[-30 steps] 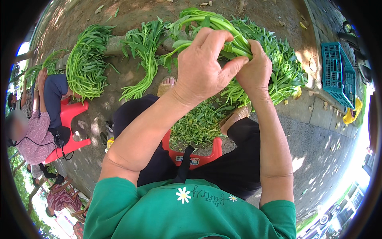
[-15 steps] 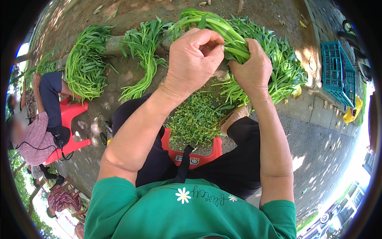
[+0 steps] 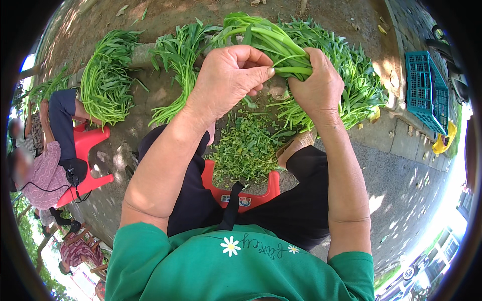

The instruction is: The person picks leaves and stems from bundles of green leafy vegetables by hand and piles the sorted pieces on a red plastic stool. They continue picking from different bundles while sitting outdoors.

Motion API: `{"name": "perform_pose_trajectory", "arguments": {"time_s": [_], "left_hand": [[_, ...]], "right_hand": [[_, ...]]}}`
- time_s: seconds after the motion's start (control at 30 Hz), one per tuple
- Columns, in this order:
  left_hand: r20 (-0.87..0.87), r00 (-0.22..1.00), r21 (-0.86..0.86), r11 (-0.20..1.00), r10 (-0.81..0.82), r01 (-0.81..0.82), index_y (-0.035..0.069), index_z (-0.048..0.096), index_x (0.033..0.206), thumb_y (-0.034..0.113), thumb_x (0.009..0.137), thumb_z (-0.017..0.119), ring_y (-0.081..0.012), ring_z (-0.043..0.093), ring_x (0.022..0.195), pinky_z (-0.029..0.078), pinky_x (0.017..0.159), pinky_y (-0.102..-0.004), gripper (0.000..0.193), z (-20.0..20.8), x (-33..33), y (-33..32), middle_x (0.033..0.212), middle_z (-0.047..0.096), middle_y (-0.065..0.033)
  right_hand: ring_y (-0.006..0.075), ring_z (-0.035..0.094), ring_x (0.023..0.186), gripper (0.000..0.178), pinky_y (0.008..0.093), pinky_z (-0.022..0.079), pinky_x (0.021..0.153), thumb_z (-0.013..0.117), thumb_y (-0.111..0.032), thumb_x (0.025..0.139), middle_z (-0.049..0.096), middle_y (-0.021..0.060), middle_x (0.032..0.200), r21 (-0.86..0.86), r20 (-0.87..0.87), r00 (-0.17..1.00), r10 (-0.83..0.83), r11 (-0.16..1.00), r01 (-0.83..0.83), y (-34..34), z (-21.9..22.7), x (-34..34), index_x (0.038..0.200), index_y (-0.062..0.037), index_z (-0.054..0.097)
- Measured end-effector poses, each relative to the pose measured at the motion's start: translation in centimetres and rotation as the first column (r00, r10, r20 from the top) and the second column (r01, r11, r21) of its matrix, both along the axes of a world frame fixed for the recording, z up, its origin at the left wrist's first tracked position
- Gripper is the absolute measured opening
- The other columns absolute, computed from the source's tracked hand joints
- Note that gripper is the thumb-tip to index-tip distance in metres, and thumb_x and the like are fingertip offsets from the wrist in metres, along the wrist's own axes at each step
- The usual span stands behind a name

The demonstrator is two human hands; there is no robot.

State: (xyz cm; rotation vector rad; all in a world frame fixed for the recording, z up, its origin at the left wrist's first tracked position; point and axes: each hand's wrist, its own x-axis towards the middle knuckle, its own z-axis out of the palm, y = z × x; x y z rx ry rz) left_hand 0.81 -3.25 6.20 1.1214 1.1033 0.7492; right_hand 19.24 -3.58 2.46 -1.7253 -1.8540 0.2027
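My right hand (image 3: pixel 317 85) is wrapped round a bunch of water spinach (image 3: pixel 261 36), its pale green stems toward the palm and its leaves arching away to the left. Just left of it, my left hand (image 3: pixel 226 75) pinches a thin water spinach stem (image 3: pixel 282 61) between thumb and forefinger, at the bunch's near side. Behind and below the right hand spreads a large pile of water spinach (image 3: pixel 354 80). Between my feet, trimmed leaves and stem bits (image 3: pixel 246 150) lie heaped on the ground.
Two more bundles of water spinach (image 3: pixel 108 80) (image 3: pixel 183 65) lie on the ground to the left. A red plastic stool (image 3: pixel 272 185) is under me. A teal crate (image 3: pixel 420 88) and a yellow bag (image 3: pixel 446 139) stand right. A seated person (image 3: pixel 47 175) is at left.
My left hand has moved a little left and toward me, drawing the thin stem. The right hand keeps its hold on the bunch. A green piece now shows below the left hand.
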Motion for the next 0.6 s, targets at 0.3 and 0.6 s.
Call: {"name": "perform_pose_trajectory", "arguments": {"time_s": [0.3,0.6], "left_hand": [[0.005,1.0,0.028,1.0,0.011,-0.011,-0.001,0.063,0.097,0.006,0.083,0.064,-0.0056,0.059,0.068,0.049,0.061,-0.0192,0.016,-0.7,-0.5,0.0,0.083,0.064,-0.0021],[-0.105,0.994,0.1,0.995,0.026,-0.015,-0.001,0.063,0.095,0.006,0.081,0.064,-0.0056,0.057,0.068,0.047,0.061,-0.0203,0.015,-1.2,-0.3,0.0,0.082,0.063,-0.001]], "right_hand": [[0.0303,0.062,0.081,0.043,0.039,0.049,0.068,0.07,-0.014,0.059,0.062,0.0061,0.091,0.045,0.015,1.0,0.02,0.999,-0.021,0.2,-0.3,-0.2,0.1,-0.0111,0.058],[0.0307,0.062,0.084,0.043,0.0398,0.049,0.07,0.07,-0.015,0.06,0.062,0.0064,0.094,0.042,0.013,1.0,0.008,0.999,-0.009,0.3,-0.3,0.0,0.101,-0.0109,0.057]]}}
